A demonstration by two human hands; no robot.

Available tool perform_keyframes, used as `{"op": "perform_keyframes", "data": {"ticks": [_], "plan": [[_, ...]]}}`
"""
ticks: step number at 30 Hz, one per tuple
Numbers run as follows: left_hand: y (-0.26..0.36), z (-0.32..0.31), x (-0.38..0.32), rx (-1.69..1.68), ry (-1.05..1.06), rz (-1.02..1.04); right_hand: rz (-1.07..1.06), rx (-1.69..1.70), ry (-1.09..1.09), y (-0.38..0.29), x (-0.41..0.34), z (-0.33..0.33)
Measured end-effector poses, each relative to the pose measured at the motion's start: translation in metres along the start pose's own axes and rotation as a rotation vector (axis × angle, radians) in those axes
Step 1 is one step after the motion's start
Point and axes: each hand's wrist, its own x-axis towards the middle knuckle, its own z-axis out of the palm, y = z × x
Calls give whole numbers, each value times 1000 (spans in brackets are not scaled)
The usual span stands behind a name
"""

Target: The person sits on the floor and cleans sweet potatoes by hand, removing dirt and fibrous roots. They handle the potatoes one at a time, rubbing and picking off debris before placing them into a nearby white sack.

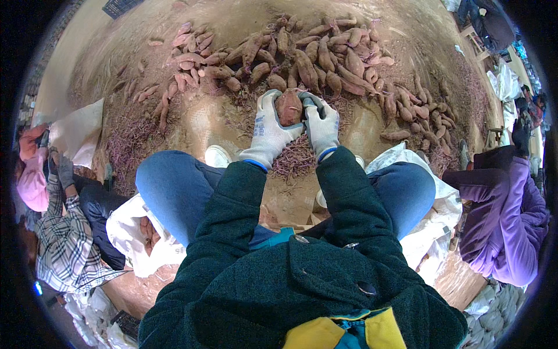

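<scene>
A large reddish sweet potato [289,107] is between my two gloved hands, above the ground in front of my knees. My left hand [269,131], in a white knit glove with a grey palm, wraps its fingers and thumb around the left side and lower end. On the other side, my right hand [321,117], gloved alike, has its fingertips at the root's upper right edge. Beyond both hands spreads a heap of sweet potatoes [324,56] on the bare soil. Purple sprouts and broken shoots [296,159] lie beneath my wrists.
By my left knee stands an open white sack [126,231] with sweet potatoes inside; another white sack [431,218] is by my right knee. Co-workers sit at both sides, one in a checked shirt [65,248], one in a purple top [508,227]. Smaller sweet potatoes [429,124] lie at right.
</scene>
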Motion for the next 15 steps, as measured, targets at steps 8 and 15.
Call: {"op": "perform_keyframes", "data": {"ticks": [8,15], "plan": [[-9,-1,3,138,139,16,-115,73,-182,-10,-5,-1],[-11,0,6,-276,214,-166,120,211,-449,-11,-9,3]]}}
